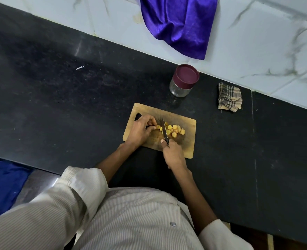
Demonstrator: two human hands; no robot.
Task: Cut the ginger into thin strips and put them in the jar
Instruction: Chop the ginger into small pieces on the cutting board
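Two bare hands worked over a rectangular wooden cutting board on the long black stone counter. The left hand curled down to pin yellow ginger, while the right hand clenched a black-handled knife, blade down between that piece and the cut yellow ginger chunks. Behind the board stood a clear glass jar, its maroon round lid on, near a small checked rag.

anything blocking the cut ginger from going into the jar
Yes: the maroon lid is on the jar, closing its mouth. The counter between the board and the jar shows nothing in the way. The ginger lies on the board beside the knife.
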